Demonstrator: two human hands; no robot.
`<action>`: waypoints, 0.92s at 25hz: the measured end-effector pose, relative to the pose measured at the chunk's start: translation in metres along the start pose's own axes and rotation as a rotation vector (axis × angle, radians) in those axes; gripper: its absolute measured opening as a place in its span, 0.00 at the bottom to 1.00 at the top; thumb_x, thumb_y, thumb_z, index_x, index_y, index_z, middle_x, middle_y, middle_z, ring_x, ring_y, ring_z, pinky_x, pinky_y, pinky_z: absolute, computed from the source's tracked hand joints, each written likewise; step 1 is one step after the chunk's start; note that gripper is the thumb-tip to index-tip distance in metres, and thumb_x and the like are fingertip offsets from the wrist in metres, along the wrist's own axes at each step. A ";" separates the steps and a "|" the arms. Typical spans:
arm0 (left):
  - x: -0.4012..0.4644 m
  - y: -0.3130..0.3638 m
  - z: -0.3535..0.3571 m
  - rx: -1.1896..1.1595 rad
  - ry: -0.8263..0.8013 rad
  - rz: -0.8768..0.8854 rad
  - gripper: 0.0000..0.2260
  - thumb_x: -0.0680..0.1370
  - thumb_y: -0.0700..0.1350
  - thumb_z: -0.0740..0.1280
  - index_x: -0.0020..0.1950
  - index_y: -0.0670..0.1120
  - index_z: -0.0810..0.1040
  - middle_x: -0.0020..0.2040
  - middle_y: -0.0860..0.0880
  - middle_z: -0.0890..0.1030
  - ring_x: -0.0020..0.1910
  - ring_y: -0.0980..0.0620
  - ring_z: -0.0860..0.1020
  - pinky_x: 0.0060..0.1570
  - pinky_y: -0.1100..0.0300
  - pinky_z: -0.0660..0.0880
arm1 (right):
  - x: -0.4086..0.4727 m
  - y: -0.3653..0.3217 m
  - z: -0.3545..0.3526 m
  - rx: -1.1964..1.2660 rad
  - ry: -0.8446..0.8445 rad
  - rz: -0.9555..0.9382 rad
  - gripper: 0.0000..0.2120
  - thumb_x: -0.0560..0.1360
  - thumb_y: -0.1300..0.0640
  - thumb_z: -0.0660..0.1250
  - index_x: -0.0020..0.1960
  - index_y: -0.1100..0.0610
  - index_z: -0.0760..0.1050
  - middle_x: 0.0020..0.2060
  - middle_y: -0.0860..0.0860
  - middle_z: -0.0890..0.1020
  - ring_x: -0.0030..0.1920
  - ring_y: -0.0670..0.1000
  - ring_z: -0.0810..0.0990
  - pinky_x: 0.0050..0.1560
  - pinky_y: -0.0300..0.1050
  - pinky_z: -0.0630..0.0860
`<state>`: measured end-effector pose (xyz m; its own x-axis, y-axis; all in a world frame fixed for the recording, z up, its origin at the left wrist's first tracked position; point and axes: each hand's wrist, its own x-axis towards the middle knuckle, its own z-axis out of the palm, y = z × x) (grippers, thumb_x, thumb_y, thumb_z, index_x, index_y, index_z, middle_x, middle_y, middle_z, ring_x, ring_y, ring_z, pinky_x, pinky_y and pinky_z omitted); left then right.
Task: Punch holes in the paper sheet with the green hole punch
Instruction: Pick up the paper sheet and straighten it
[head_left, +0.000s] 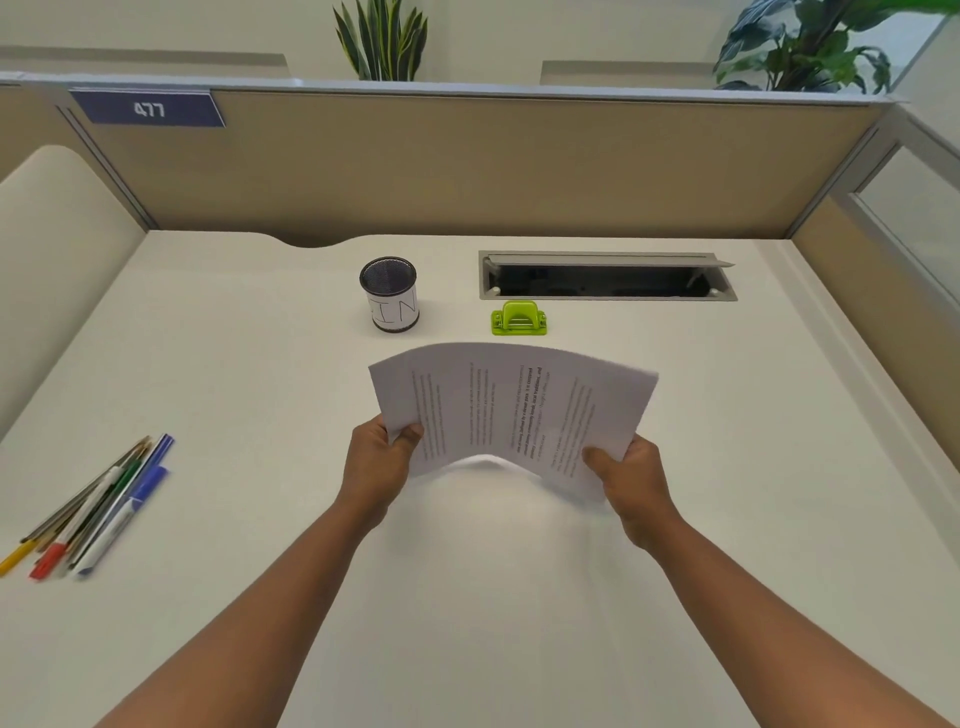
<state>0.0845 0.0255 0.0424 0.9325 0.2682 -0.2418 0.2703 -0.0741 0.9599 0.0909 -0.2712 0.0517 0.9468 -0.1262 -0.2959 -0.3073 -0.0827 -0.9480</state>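
A printed paper sheet (511, 410) is held above the white desk, bowed upward in the middle, its text running sideways. My left hand (382, 460) pinches its near left corner, thumb on top. My right hand (626, 480) pinches its near right corner the same way. The green hole punch (519, 318) sits on the desk just beyond the paper's far edge, apart from it and untouched.
A black mesh pen cup (389, 293) with a white label stands left of the punch. An open cable tray (605, 276) lies behind the punch. Several pens and pencils (96, 512) lie at the desk's left. Beige partition walls (467, 161) enclose the desk.
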 end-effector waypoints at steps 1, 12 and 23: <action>0.003 0.004 -0.005 -0.011 -0.033 -0.021 0.09 0.82 0.40 0.67 0.54 0.52 0.84 0.48 0.54 0.88 0.47 0.53 0.86 0.43 0.61 0.81 | 0.002 -0.004 -0.004 0.027 -0.005 -0.008 0.11 0.77 0.65 0.69 0.52 0.50 0.82 0.48 0.47 0.88 0.48 0.51 0.86 0.42 0.43 0.82; -0.005 0.011 0.013 -0.491 -0.071 -0.364 0.13 0.80 0.33 0.65 0.60 0.48 0.80 0.54 0.49 0.87 0.52 0.47 0.85 0.48 0.48 0.81 | -0.015 -0.015 0.021 0.656 -0.175 0.234 0.06 0.74 0.64 0.72 0.47 0.54 0.84 0.51 0.56 0.87 0.49 0.54 0.86 0.46 0.45 0.83; -0.025 -0.002 0.036 -0.653 -0.004 -0.370 0.18 0.77 0.36 0.71 0.66 0.48 0.76 0.61 0.45 0.85 0.56 0.44 0.84 0.48 0.52 0.82 | -0.015 -0.040 0.046 0.364 -0.039 0.004 0.09 0.81 0.67 0.65 0.54 0.57 0.81 0.49 0.50 0.89 0.50 0.53 0.86 0.54 0.51 0.82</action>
<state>0.0689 -0.0154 0.0417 0.8097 0.1618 -0.5642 0.3699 0.6057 0.7045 0.0930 -0.2202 0.0884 0.9509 -0.0874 -0.2969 -0.2632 0.2762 -0.9244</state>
